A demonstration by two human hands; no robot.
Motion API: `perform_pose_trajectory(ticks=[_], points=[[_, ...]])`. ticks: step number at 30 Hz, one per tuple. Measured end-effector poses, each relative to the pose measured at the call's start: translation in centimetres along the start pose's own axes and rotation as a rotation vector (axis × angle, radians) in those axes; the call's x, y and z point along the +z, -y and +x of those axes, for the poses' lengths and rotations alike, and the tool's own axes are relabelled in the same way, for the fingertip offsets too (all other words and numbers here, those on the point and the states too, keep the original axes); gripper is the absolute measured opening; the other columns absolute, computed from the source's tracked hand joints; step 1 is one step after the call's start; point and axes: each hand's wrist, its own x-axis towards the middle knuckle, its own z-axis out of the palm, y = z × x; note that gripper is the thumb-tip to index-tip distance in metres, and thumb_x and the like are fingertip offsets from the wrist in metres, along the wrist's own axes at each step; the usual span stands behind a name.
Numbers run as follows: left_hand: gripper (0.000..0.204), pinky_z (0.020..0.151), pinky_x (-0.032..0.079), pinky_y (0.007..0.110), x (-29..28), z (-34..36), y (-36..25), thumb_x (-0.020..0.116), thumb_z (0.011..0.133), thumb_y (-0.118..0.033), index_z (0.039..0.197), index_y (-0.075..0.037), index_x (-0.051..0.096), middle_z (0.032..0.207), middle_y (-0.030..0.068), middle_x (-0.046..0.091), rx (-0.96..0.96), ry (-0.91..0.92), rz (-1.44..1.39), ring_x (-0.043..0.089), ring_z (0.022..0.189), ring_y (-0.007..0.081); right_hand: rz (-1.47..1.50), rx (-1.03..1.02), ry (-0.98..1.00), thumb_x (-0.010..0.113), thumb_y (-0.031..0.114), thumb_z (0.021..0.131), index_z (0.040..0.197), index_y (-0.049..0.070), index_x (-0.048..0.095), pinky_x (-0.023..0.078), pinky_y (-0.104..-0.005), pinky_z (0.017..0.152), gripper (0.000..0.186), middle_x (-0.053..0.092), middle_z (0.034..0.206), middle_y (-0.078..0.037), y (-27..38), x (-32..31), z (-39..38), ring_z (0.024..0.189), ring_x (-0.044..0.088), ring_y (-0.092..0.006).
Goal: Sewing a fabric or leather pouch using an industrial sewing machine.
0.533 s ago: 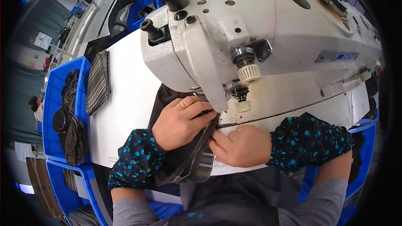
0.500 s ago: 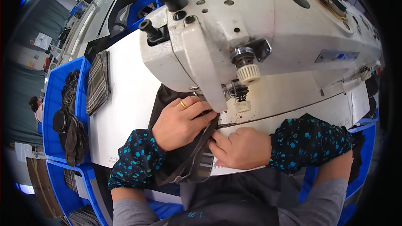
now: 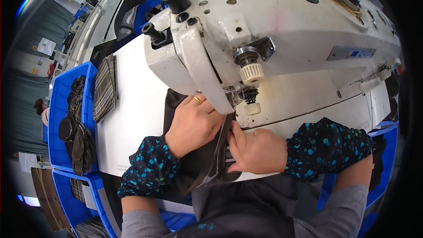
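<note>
A dark brown fabric piece (image 3: 187, 167) lies under the head of a white sewing machine (image 3: 211, 61). Along its right edge runs a metal zipper (image 3: 219, 154), whose lower end hangs over the table's front edge. My left hand (image 3: 194, 125) presses on the cloth left of the needle area, its fingers bent together and the tips hidden behind the machine head. On the zipper's right side, my right hand (image 3: 260, 150) pinches the fabric edge between thumb and fingers, just in front of the needle. The presser foot is mostly hidden.
A stack of plaid fabric pieces (image 3: 105, 88) lies at the table's left edge. Beside it a blue bin (image 3: 53, 136) holds dark sewn pieces, with another blue bin (image 3: 59, 194) nearer me. More blue bins (image 3: 387, 167) stand at right. White tabletop (image 3: 132, 101) extends left of the machine.
My right hand has shifted slightly up toward the needle. The zipper and cloth have moved a little forward, and the plaid lining by my right hand is now mostly covered. The whole view has shifted slightly.
</note>
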Motion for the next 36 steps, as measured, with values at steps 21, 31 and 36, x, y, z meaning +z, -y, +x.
perform_pose_trajectory(ticks=[21, 31, 36], points=[[0.034, 0.104, 0.045, 0.050, -0.7, -1.8, -3.1, 0.076, 0.074, -0.018, 0.108, -0.014, 0.077, 0.101, -0.0004, 0.065, 0.108, 0.098, -0.044, 0.065, 0.107, 0.0207, -0.106, -0.091, -0.111, 0.064, 0.016, 0.077, 0.091, -0.012, 0.073, 0.038, -0.0255, 0.041, 0.033, 0.071, 0.088, -0.036, 2.8, -0.8, -1.5, 0.046, 0.056, -0.0150], [0.034, 0.099, 0.048, 0.049, -0.8, -1.5, -3.0, 0.077, 0.074, -0.017, 0.108, -0.015, 0.077, 0.100, -0.0006, 0.064, 0.066, 0.108, -0.076, 0.066, 0.103, 0.0217, -0.129, -0.135, -0.185, 0.062, 0.017, 0.070, 0.086, -0.011, 0.071, 0.037, -0.0247, 0.042, 0.034, 0.071, 0.085, -0.034, 2.6, -0.6, -1.2, 0.046, 0.055, -0.0138], [0.034, 0.090, 0.051, 0.045, -0.1, -0.8, -0.6, 0.078, 0.070, -0.016, 0.104, -0.013, 0.078, 0.095, 0.0009, 0.062, 0.091, 0.025, -0.091, 0.064, 0.091, 0.0217, -0.162, -0.072, -0.214, 0.062, 0.016, 0.071, 0.087, -0.013, 0.070, 0.041, -0.0265, 0.042, 0.035, 0.071, 0.089, -0.037, 1.9, 0.9, -0.3, 0.050, 0.060, -0.0169]])
